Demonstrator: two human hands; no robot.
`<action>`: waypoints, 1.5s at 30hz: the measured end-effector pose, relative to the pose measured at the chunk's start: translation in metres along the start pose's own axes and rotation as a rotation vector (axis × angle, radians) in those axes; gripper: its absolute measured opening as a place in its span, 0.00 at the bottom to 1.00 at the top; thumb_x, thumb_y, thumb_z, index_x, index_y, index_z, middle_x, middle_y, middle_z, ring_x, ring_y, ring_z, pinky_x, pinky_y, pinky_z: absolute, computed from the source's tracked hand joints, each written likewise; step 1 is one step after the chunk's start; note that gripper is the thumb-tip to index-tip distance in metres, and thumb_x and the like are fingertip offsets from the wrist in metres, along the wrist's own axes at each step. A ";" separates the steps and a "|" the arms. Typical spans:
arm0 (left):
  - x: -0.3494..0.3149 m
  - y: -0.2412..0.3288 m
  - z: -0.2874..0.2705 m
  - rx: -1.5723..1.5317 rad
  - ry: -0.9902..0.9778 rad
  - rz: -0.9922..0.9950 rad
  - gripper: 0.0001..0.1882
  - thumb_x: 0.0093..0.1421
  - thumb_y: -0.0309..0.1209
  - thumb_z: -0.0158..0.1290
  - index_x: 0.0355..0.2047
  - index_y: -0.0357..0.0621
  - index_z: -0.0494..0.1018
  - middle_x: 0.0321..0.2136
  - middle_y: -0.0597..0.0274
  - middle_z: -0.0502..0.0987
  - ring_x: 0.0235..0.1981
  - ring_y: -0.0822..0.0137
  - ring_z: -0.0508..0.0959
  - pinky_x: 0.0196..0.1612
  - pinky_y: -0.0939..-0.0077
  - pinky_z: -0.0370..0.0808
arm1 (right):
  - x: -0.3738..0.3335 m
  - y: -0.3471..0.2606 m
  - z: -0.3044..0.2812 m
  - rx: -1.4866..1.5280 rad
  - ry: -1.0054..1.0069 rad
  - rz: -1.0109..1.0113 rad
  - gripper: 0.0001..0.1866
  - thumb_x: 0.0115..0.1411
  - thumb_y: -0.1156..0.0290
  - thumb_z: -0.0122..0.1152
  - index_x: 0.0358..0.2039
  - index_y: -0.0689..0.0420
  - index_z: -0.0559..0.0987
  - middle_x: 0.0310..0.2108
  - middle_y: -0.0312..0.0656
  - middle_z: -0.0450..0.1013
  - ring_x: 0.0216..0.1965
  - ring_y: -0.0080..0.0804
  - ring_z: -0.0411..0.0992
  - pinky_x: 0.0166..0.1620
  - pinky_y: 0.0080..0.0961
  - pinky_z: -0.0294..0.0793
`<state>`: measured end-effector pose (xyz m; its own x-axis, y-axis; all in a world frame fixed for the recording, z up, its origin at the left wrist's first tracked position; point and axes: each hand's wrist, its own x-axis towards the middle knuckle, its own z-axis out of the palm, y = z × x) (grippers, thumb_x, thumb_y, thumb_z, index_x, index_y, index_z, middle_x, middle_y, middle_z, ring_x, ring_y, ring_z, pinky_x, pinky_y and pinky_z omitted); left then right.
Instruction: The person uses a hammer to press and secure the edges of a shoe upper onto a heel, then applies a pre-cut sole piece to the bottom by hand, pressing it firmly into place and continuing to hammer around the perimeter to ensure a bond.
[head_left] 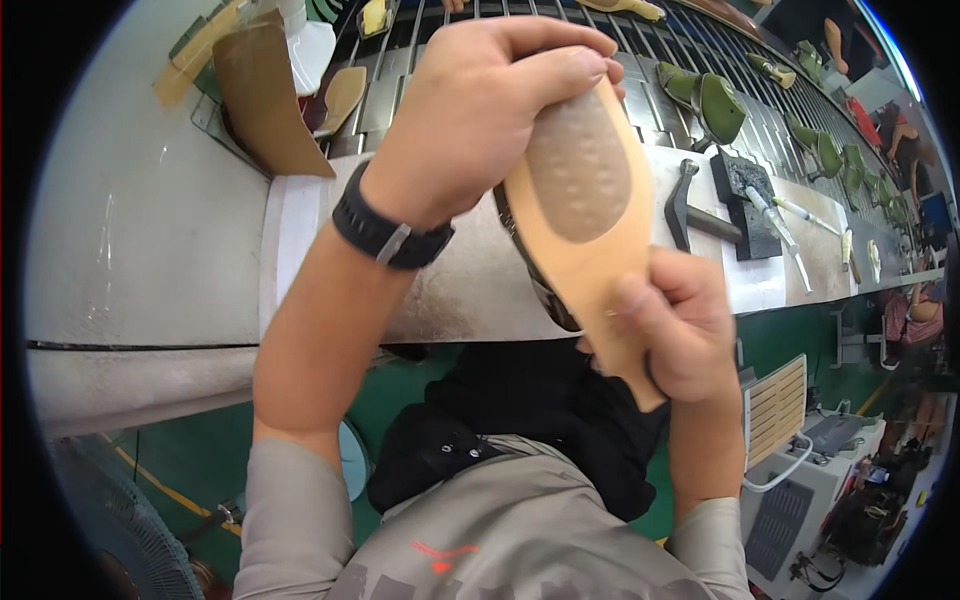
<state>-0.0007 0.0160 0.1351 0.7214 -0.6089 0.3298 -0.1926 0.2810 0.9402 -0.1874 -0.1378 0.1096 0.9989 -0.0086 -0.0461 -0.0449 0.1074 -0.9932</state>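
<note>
A tan shoe insole (600, 270) with a translucent bumpy pad (580, 170) on its wider part is held up slantwise in front of me. My left hand (475, 110) is closed on its upper end, the fingers bent over the edge. Lower down, my right hand (685, 325) pinches the narrow heel part, thumb on top; some of its fingers are hidden behind. A dark shiny edge (540, 285), perhaps of a shoe, shows behind the insole's left side. What it rests on or who holds it is hidden.
A hammer (688, 210) lies on the bench right of the insole, beside a black block (748, 205) and slim brush-like tools (782, 232). Green shoes (708, 100) stand on the roller conveyor beyond. Brown board (262, 95) and another insole (344, 98) are at the left.
</note>
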 end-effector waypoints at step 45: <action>-0.010 -0.112 0.000 0.110 -0.099 0.000 0.54 0.73 0.72 0.20 0.32 0.34 0.80 0.32 0.52 0.83 0.37 0.63 0.82 0.48 0.71 0.78 | -0.067 0.115 -0.022 0.125 0.337 0.175 0.27 0.61 0.73 0.76 0.58 0.67 0.76 0.41 0.40 0.81 0.38 0.27 0.80 0.41 0.26 0.81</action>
<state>0.0139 -0.0090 0.0267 0.6533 -0.6806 0.3315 -0.2684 0.2011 0.9421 -0.2603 -0.1471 -0.0037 0.9151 -0.3028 -0.2663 -0.1912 0.2557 -0.9477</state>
